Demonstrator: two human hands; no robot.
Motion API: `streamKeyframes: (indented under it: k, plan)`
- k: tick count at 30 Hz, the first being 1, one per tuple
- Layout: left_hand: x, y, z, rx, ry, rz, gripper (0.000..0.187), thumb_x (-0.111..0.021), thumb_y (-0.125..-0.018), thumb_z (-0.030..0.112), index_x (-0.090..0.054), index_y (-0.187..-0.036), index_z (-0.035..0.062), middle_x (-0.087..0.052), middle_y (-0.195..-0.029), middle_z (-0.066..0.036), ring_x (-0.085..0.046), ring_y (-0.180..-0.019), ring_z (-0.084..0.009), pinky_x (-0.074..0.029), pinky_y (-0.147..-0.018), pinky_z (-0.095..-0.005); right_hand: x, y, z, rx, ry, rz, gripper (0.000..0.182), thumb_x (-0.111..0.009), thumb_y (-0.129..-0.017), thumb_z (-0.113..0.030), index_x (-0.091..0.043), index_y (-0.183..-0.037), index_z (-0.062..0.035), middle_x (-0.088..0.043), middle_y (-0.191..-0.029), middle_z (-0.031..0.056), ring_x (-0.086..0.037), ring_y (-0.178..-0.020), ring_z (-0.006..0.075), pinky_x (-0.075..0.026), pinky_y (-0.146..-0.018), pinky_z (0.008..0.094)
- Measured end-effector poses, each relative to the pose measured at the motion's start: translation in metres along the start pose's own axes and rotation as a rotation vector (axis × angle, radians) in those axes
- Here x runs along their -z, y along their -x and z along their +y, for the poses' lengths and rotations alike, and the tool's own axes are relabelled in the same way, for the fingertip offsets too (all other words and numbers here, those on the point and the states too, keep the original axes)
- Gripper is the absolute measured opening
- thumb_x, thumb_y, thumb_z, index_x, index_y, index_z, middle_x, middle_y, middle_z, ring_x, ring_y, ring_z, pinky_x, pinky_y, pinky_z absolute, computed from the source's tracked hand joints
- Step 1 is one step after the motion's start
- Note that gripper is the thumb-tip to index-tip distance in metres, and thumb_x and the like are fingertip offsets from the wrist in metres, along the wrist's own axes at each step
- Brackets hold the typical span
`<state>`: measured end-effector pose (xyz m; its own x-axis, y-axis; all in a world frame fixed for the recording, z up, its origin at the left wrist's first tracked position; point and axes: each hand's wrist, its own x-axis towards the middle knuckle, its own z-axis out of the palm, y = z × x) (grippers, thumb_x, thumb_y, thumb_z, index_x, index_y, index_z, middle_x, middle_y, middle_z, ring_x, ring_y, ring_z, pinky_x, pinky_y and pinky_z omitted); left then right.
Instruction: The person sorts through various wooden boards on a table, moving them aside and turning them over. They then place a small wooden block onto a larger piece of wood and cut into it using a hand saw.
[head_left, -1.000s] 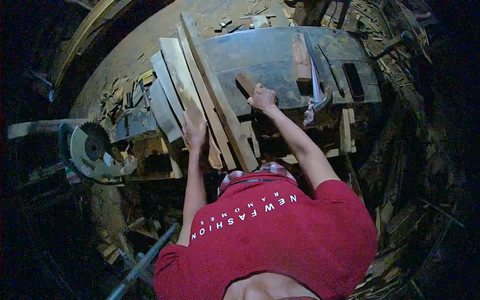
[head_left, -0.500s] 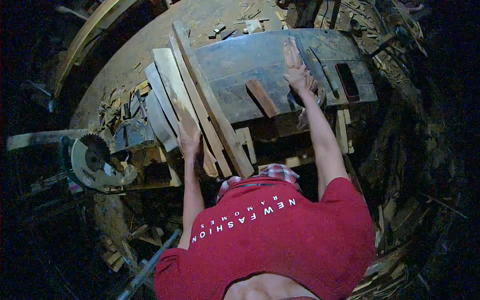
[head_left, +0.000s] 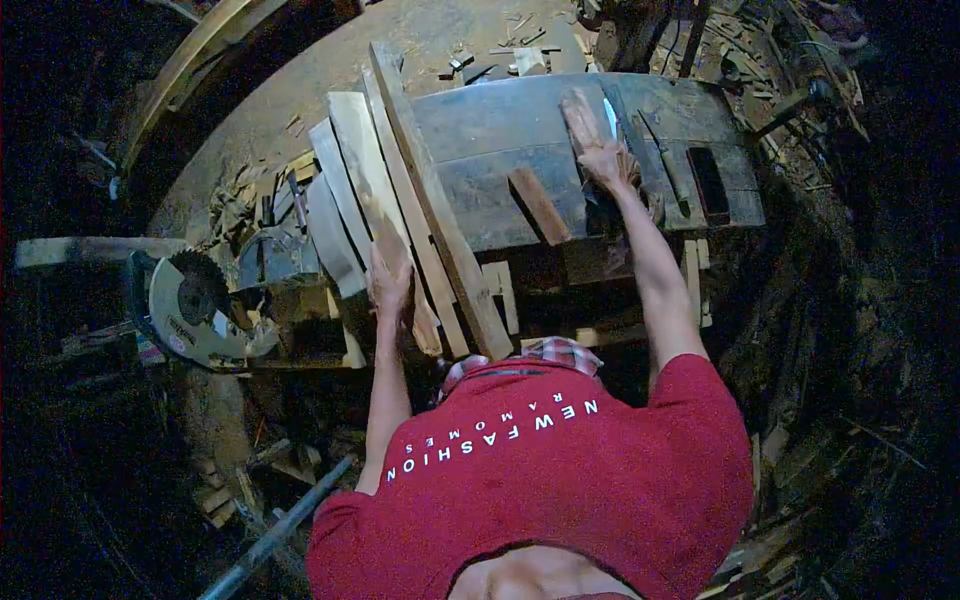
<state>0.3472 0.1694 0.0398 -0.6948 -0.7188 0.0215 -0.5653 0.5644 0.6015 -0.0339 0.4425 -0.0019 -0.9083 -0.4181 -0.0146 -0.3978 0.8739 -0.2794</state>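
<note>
My left hand (head_left: 391, 280) is closed around the near part of a pale wooden board (head_left: 362, 150), which lies among several long boards on the left side of the bench. My right hand (head_left: 607, 166) grips the near end of a short reddish wooden piece (head_left: 578, 112) on the dark worktop (head_left: 480, 120). Just right of that piece shows a narrow, bright shiny strip (head_left: 611, 118). Between the hands rests a loose wooden block (head_left: 539, 205), and beside the left hand runs a long thick beam (head_left: 430, 190).
A circular saw (head_left: 195, 310) with its toothed blade exposed is at the left. A dark rectangular block (head_left: 708, 182) and a slim long tool (head_left: 672, 175) lie right of my right hand. Wood scraps (head_left: 490, 72) litter the floor beyond the bench, and a metal pipe (head_left: 280, 530) slants at lower left.
The whole view has shifted slightly. Against the worktop, my right hand and the reddish piece have moved a little left and away, and more of the shiny strip shows. My left hand stays on the board.
</note>
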Motion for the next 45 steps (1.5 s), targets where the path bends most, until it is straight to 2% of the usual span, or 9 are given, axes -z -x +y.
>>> streamKeyframes:
  k: [2, 5, 10, 15, 16, 19, 35, 37, 45]
  plan:
    - [-0.006, -0.003, -0.01, -0.004, 0.001, 0.038, 0.077, -0.065, -0.071, 0.03, -0.026, -0.131, 0.0001, -0.04, -0.125, -0.023, -0.04, -0.11, -0.0392, -0.031, -0.094, -0.0421, -0.003, 0.022, 0.004, 0.113, -0.048, 0.271, 0.048, -0.069, -0.058, -0.038, -0.058, -0.096, -0.0105, -0.06, -0.085, 0.0176, -0.059, -0.078, 0.0332, -0.046, -0.064, 0.0459]
    - [0.002, 0.0, 0.005, 0.029, 0.003, 0.01, 0.076, -0.064, -0.071, 0.03, -0.027, -0.13, -0.0006, -0.041, -0.124, -0.022, -0.041, -0.109, -0.0388, -0.031, -0.093, -0.043, -0.033, 0.0, 0.018, 0.383, 0.165, 0.024, 0.046, -0.052, -0.076, -0.042, -0.05, -0.113, -0.0145, -0.048, -0.119, 0.0174, -0.054, -0.095, 0.037, -0.045, -0.074, 0.0512]
    - [0.005, 0.003, 0.005, -0.034, -0.024, 0.022, 0.075, -0.064, -0.072, 0.03, -0.028, -0.129, -0.0015, -0.044, -0.121, -0.022, -0.042, -0.108, -0.0387, -0.032, -0.092, -0.0426, -0.008, -0.011, -0.012, 0.293, 0.192, -0.273, 0.057, -0.068, -0.063, -0.039, -0.048, -0.114, -0.0191, -0.052, -0.104, 0.0169, -0.055, -0.09, 0.0363, -0.046, -0.074, 0.0455]
    - [0.004, 0.004, 0.009, 0.001, -0.05, 0.036, 0.075, -0.065, -0.071, 0.029, -0.029, -0.129, 0.0004, -0.046, -0.117, -0.022, -0.045, -0.101, -0.0387, -0.035, -0.088, -0.0425, 0.01, 0.033, -0.046, 0.294, 0.074, 0.096, 0.052, -0.065, -0.066, -0.039, -0.051, -0.112, -0.0172, -0.056, -0.09, 0.0155, -0.059, -0.077, 0.0335, -0.048, -0.064, 0.0438]
    - [0.001, 0.007, 0.008, -0.026, -0.13, 0.084, 0.075, -0.066, -0.07, 0.029, -0.029, -0.13, 0.0015, -0.047, -0.116, -0.022, -0.046, -0.1, -0.0385, -0.035, -0.086, -0.0425, 0.0, 0.046, -0.049, 0.502, 0.083, 0.545, 0.054, -0.063, -0.066, -0.048, -0.053, -0.105, -0.0112, -0.058, -0.079, 0.0136, -0.06, -0.07, 0.0296, -0.049, -0.056, 0.0429]
    - [0.013, 0.009, 0.032, 0.145, -0.168, -0.014, 0.075, -0.066, -0.069, 0.028, -0.029, -0.13, 0.0033, -0.047, -0.116, -0.022, -0.045, -0.1, -0.0382, -0.036, -0.085, -0.0418, 0.004, 0.093, -0.082, 0.278, 0.225, -0.159, 0.061, -0.066, -0.06, -0.056, -0.05, -0.091, -0.0057, -0.059, -0.076, 0.0108, -0.061, -0.061, 0.0292, -0.048, -0.051, 0.0418]
    - [0.009, 0.008, 0.022, 0.077, -0.072, -0.009, 0.075, -0.066, -0.07, 0.03, -0.029, -0.13, 0.0023, -0.037, -0.13, -0.019, -0.037, -0.116, -0.0362, -0.03, -0.096, -0.041, 0.053, 0.102, 0.0, 0.012, -0.217, 0.095, 0.048, -0.065, -0.06, -0.034, -0.055, -0.097, -0.0055, -0.06, -0.079, 0.0202, -0.06, -0.075, 0.0346, -0.047, -0.066, 0.0438]
    - [0.009, 0.006, 0.02, 0.024, -0.097, 0.003, 0.076, -0.065, -0.071, 0.031, -0.028, -0.131, 0.0022, -0.036, -0.13, -0.019, -0.037, -0.116, -0.036, -0.03, -0.097, -0.0409, 0.052, 0.091, 0.008, -0.015, -0.53, 0.443, 0.048, -0.065, -0.061, -0.036, -0.056, -0.09, -0.0003, -0.06, -0.077, 0.0208, -0.06, -0.076, 0.0308, -0.047, -0.068, 0.0406]
    - [0.003, 0.008, 0.02, 0.08, -0.203, 0.036, 0.077, -0.067, -0.07, 0.033, -0.029, -0.129, -0.0006, -0.042, -0.125, -0.021, -0.04, -0.114, -0.0368, -0.033, -0.094, -0.0411, 0.024, 0.086, 0.032, -0.27, -0.463, 0.069, 0.057, -0.066, -0.059, -0.047, -0.055, -0.085, 0.0027, -0.059, -0.079, 0.0227, -0.058, -0.075, 0.034, -0.045, -0.069, 0.0404]
